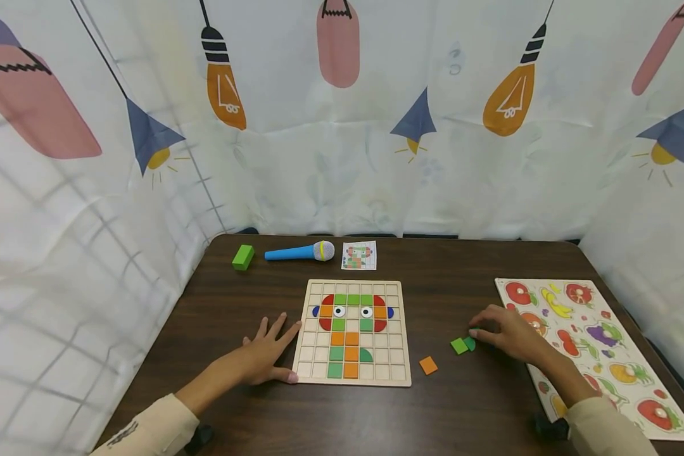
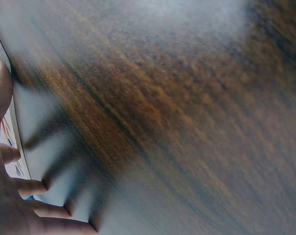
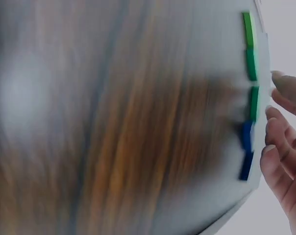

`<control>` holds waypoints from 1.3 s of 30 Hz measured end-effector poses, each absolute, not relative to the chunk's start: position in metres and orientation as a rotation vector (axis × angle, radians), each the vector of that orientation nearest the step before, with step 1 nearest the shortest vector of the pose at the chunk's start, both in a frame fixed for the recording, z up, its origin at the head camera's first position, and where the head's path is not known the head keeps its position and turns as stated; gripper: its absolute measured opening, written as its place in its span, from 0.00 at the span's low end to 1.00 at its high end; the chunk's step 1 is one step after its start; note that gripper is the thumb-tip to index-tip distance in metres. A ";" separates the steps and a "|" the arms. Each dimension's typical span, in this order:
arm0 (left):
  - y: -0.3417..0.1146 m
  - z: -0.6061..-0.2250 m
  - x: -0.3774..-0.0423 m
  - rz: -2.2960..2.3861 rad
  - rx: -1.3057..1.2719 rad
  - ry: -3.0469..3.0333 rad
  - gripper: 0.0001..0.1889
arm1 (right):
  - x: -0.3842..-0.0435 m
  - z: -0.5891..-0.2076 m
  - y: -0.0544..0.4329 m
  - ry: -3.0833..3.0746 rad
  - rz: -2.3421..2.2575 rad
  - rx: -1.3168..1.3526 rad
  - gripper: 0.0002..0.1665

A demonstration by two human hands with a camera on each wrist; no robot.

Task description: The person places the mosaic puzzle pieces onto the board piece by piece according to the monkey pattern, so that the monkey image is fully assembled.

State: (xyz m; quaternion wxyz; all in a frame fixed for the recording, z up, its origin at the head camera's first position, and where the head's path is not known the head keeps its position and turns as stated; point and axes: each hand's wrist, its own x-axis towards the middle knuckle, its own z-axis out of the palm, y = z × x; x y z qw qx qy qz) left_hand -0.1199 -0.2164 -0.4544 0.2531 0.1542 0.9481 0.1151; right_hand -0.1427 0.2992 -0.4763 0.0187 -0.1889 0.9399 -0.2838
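A wooden grid board (image 1: 389,358) bears a figure of red, green, orange and blue pieces with two eye pieces. At its left edge my left hand (image 1: 265,356) rests with fingers spread, thumb on the lower left corner. My right hand (image 1: 504,332) hovers at the right, fingers loosely bent, beside a light green square (image 1: 458,346) and a darker green piece (image 1: 470,344). In the right wrist view, its fingers (image 3: 280,142) are apart from a row of green pieces (image 3: 254,103) and blue pieces (image 3: 246,166). The head view hides the blue ones.
An orange square (image 1: 428,365) lies right of the board. Behind it are a green block (image 1: 242,258), a blue toy microphone (image 1: 291,253) and a small picture card (image 1: 359,256). A fruit puzzle board (image 1: 604,335) lies under my right forearm. A printed curtain (image 1: 342,171) stands behind the table.
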 end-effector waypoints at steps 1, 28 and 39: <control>-0.217 -0.454 -0.120 0.320 0.422 2.578 0.56 | -0.141 -0.476 0.296 2.925 -0.905 -0.621 0.08; -0.215 -0.450 -0.118 0.325 0.436 2.588 0.56 | -0.127 -0.475 0.268 2.941 -0.624 -0.513 0.26; -0.215 -0.450 -0.118 0.320 0.427 2.581 0.56 | -0.128 -0.475 0.270 2.914 -0.720 -0.599 0.21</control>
